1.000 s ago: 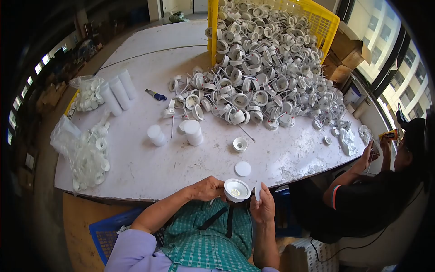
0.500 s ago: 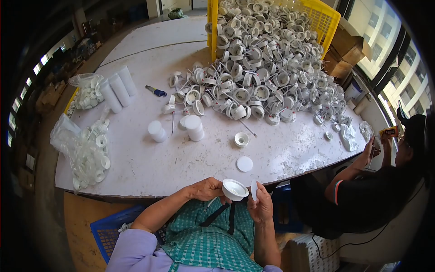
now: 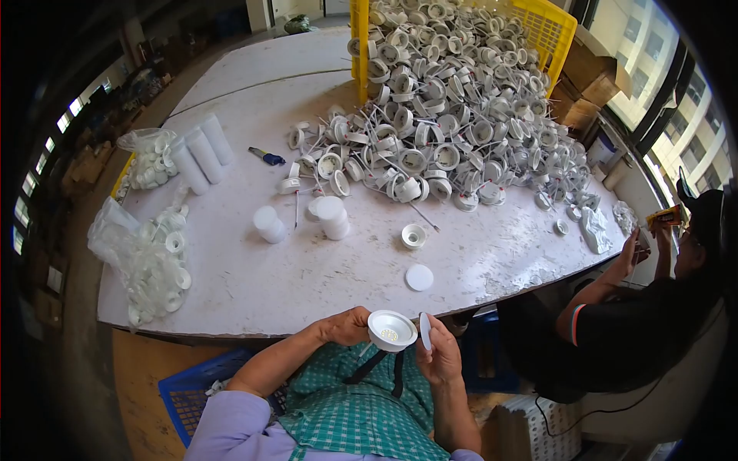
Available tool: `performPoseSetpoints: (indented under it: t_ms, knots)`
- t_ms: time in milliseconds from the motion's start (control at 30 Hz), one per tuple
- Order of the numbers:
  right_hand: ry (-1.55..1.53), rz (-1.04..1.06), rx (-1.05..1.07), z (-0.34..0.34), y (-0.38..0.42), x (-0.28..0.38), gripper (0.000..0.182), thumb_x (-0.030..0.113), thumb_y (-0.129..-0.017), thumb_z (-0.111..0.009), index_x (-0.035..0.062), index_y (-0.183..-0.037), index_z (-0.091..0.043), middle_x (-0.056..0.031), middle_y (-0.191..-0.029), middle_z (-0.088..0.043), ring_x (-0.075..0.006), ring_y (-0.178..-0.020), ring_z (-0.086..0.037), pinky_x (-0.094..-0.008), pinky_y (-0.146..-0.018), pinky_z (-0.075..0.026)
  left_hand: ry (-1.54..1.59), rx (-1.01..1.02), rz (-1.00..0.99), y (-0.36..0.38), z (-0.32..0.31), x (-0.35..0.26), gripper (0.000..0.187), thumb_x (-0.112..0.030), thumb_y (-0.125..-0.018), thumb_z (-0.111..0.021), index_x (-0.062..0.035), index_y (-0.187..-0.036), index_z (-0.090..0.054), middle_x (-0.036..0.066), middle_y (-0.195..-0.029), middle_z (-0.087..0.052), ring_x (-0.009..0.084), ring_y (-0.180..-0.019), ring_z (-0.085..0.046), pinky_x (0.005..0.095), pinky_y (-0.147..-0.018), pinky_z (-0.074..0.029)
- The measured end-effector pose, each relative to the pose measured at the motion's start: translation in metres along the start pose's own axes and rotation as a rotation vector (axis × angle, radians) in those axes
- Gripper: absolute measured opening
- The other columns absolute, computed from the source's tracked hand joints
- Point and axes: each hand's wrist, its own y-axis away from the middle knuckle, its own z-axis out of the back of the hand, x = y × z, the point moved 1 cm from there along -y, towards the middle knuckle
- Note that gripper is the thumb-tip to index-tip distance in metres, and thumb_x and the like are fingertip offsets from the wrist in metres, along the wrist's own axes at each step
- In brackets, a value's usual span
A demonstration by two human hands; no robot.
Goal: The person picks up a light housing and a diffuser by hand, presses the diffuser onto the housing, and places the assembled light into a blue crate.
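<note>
My left hand grips a round white lamp housing by its left rim, above my lap at the table's front edge. Its open face is tipped up, and small yellowish LEDs show inside. In my right hand a thin white disc is pinched on edge, close beside the housing's right rim. Another flat white disc lies on the table ahead of my hands. Beyond it sits a small white lamp housing. Two stacks of white discs, the left stack and the right stack, stand farther left.
A large heap of white lamp housings with wires spills from a yellow crate. Plastic bags of white rings and white cylinders lie left, near a blue cutter knife. A co-worker sits at the right.
The lamp housing in my left hand has moved slightly left and down, and its face has turned more toward me, revealing the LEDs. My right hand's disc has also shifted a little left and down.
</note>
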Motion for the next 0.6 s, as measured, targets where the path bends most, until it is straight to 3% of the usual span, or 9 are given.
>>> performPoseSetpoints:
  t_ms: [67,133,200,300,433,500,533,600]
  knots:
    - [0.069,0.025,-0.024,-0.002,0.002,-0.001,0.042,0.021,-0.092,-0.054,-0.0062,-0.123,-0.044,-0.003,-0.071,-0.053,-0.0054,-0.052,-0.047,-0.0146,-0.042,-0.037,0.034,0.013,0.002,0.002,-0.002,0.002,0.021,0.0,-0.089,-0.051,-0.0014,-0.105,-0.065,0.004,-0.096,-0.067,0.0089,-0.083,-0.058,0.0261,-0.077,-0.049]
    - [0.042,0.029,0.029,0.0,0.003,0.001,0.039,0.019,-0.092,-0.054,-0.0063,-0.12,-0.045,-0.0067,-0.08,-0.057,-0.0066,-0.052,-0.048,-0.0155,-0.042,-0.038,0.065,0.031,0.007,0.001,-0.003,-0.002,0.022,0.0,-0.089,-0.052,-0.0015,-0.107,-0.065,0.006,-0.098,-0.067,0.0101,-0.084,-0.059,0.0274,-0.078,-0.049]
    - [0.03,0.035,0.025,-0.004,0.005,0.001,0.039,0.019,-0.092,-0.054,-0.0064,-0.12,-0.045,-0.0082,-0.086,-0.057,-0.0069,-0.052,-0.048,-0.0158,-0.042,-0.039,0.277,0.079,0.028,-0.001,-0.016,-0.024,0.034,-0.018,-0.09,-0.055,0.0045,-0.116,-0.055,0.016,-0.105,-0.065,0.0277,-0.096,-0.065,0.0383,-0.086,-0.05]
    - [-0.015,0.036,0.027,-0.006,0.007,0.0,0.037,0.016,-0.091,-0.054,-0.0066,-0.119,-0.046,-0.0115,-0.099,-0.057,-0.0079,-0.051,-0.05,-0.0166,-0.041,-0.039,0.197,0.107,0.02,0.001,-0.021,-0.031,0.044,-0.027,-0.09,-0.055,0.007,-0.117,-0.053,0.018,-0.105,-0.064,0.0288,-0.092,-0.066,0.0404,-0.083,-0.052]
    - [-0.029,0.028,0.025,-0.011,0.009,0.0,0.035,0.011,-0.089,-0.053,-0.0066,-0.119,-0.048,-0.0117,-0.098,-0.06,-0.0085,-0.052,-0.052,-0.0167,-0.042,-0.041,0.3,0.16,-0.048,0.005,-0.01,-0.009,0.036,-0.022,-0.088,-0.059,0.0026,-0.115,-0.057,0.016,-0.104,-0.065,0.0258,-0.093,-0.065,0.0365,-0.082,-0.051]
    - [0.014,0.061,0.019,-0.012,0.01,0.001,0.036,0.012,-0.09,-0.054,-0.0064,-0.12,-0.048,-0.0119,-0.095,-0.061,-0.0086,-0.051,-0.053,-0.017,-0.042,-0.042,0.187,0.175,-0.151,0.005,-0.005,-0.005,0.026,0.002,-0.087,-0.052,-0.0023,-0.111,-0.063,0.009,-0.103,-0.067,0.0142,-0.09,-0.061,0.03,-0.081,-0.049]
    - [0.013,0.061,0.014,-0.011,0.011,0.001,0.036,0.012,-0.09,-0.054,-0.0064,-0.12,-0.048,-0.0119,-0.095,-0.061,-0.0086,-0.051,-0.053,-0.017,-0.042,-0.042,0.191,0.175,-0.148,0.007,-0.002,-0.003,0.026,0.002,-0.087,-0.052,-0.0023,-0.111,-0.063,0.009,-0.103,-0.067,0.0142,-0.09,-0.061,0.03,-0.081,-0.049]
    - [0.065,0.115,0.004,-0.01,0.014,0.002,0.037,0.011,-0.089,-0.055,-0.0062,-0.121,-0.048,-0.0123,-0.093,-0.062,-0.0089,-0.052,-0.053,-0.0177,-0.042,-0.043,-0.151,0.115,-0.037,0.008,0.002,-0.015,0.026,0.003,-0.086,-0.052,-0.0012,-0.11,-0.062,0.008,-0.102,-0.068,0.0117,-0.09,-0.06,0.0279,-0.079,-0.049]
